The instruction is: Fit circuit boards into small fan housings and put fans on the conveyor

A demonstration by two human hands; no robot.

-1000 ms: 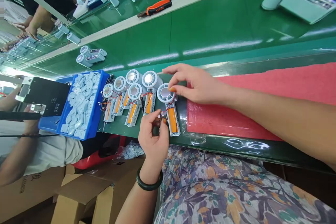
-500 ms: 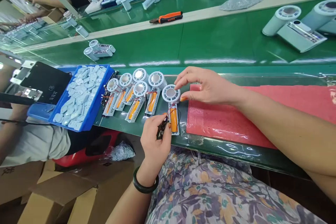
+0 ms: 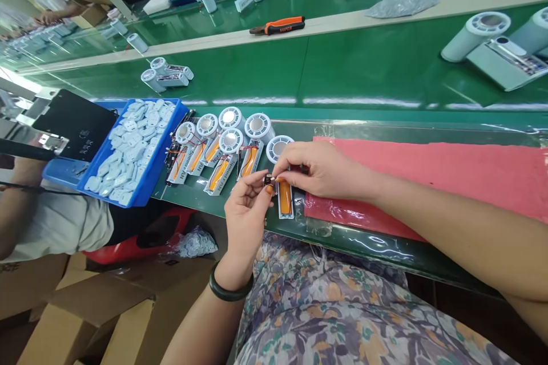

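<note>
My left hand [image 3: 247, 205] pinches a small black circuit board [image 3: 268, 180] between thumb and fingers. Meeting it there, my right hand [image 3: 306, 168] has thumb and forefinger pressed together at the board's edge; a tiny pale piece shows at the fingertips, too small to name. Beneath both hands lies an open handheld fan body [image 3: 285, 201], its orange battery exposed and thin wires beside it. My right fingers partly cover its round, slotted head [image 3: 278, 147]. To the left, several similar fan bodies [image 3: 220, 175] lie with batteries and red wires showing.
A blue tray [image 3: 148, 185] of pale plastic parts stands left, beside a seated co-worker [image 3: 55, 222]. A red mat [image 3: 428, 177] covers the right of the bench. Orange-handled pliers [image 3: 283, 25] lie on the far strip. More fan housings [image 3: 476, 34] sit on the green belt.
My right hand has moved down and left from the fan head to the circuit board, and its fingers have closed. My left hand has turned the board and lifted it slightly.
</note>
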